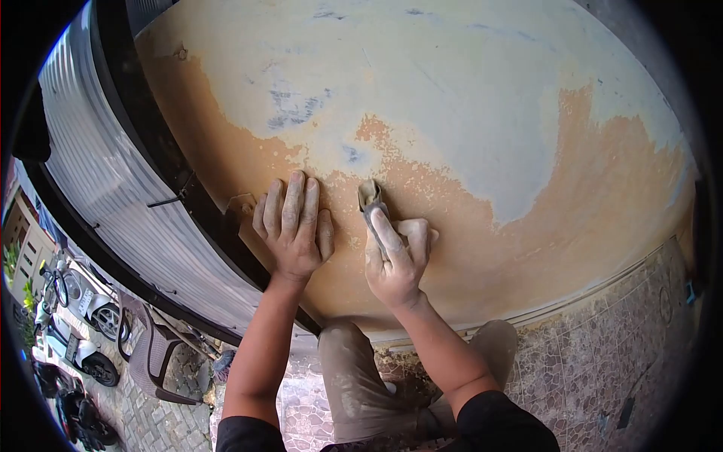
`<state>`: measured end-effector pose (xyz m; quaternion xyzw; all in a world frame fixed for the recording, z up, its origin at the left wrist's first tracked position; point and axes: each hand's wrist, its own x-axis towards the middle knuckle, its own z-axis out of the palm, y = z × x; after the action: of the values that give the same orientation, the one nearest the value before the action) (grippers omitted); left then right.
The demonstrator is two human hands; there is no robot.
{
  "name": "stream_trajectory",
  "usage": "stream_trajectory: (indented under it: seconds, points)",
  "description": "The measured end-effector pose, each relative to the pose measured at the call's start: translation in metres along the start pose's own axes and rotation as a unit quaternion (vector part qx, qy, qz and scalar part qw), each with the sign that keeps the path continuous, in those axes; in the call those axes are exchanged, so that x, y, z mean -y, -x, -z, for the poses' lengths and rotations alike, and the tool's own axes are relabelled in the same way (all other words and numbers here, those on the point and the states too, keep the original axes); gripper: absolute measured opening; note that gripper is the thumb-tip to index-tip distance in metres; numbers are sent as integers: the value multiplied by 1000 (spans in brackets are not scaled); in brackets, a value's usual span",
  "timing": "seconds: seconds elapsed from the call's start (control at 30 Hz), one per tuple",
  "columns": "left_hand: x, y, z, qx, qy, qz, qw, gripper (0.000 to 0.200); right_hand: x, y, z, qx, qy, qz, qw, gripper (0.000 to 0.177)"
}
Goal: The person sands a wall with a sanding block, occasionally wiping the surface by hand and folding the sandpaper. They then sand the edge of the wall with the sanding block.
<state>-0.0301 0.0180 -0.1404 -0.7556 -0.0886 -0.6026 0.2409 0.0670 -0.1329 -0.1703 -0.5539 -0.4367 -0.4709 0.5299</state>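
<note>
A large smooth panel (467, 143) fills the upper view, pale cream-grey with worn orange-brown patches and a few bluish scuffs. My left hand (294, 233) lies on its orange part, fingers stretched out and dusty, holding nothing. To the right of it, my right hand (398, 252) presses a folded piece of sandpaper (369, 196) against the panel. The sandpaper's curled end sticks out past my fingertips, and the rest is partly hidden under the fingers. Pale dust coats the fingers of both hands.
A dark frame with corrugated translucent sheeting (151, 166) runs along the left. Beyond it are a woven chair (154, 354), a brush head (224, 364) and parked motorbikes (71, 350). Patterned floor tiles (580, 361) lie below the panel, around my knees.
</note>
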Motion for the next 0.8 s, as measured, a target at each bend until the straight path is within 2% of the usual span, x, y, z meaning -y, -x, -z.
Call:
stream_trajectory:
  seconds: [0.07,0.13,0.23,0.3,0.37,0.4,0.43,0.5,0.57,0.63,0.77,0.8]
  points:
    - [1,2,0,5,0,6,1000,48,9,-50,-12,-12,-18,14,1000,55]
    - [3,2,0,9,-8,12,1000,47,14,-55,-17,-18,-18,12,1000,56]
    - [3,3,-1,8,-13,7,1000,48,3,29,-15,-18,-11,-32,999,56]
    - [3,4,0,6,-13,-4,1000,50,-16,105,-2,9,-13,-17,1000,51]
    - [2,3,-2,3,-16,-18,1000,53,-27,100,8,7,-11,-35,999,50]
    - [2,1,-4,-6,-20,-18,1000,53,-26,92,12,7,-9,-57,998,50]
    - [0,4,-3,-6,-22,-16,1000,54,-25,53,11,-50,-19,-56,997,55]
    - [1,5,-1,16,-31,-25,999,55,-23,-22,22,-40,-7,-44,998,63]
    - [4,8,-4,0,-16,-12,1000,52,-22,-70,29,-44,-15,-46,998,62]
    - [4,8,-2,4,-24,-15,1000,52,-29,-56,22,-59,-47,-38,996,60]
    - [5,8,-4,-2,-31,-18,999,52,-50,81,25,-17,6,22,1000,62]
    - [3,8,-5,-3,-31,-15,999,52,-46,85,34,-7,-6,7,1000,62]
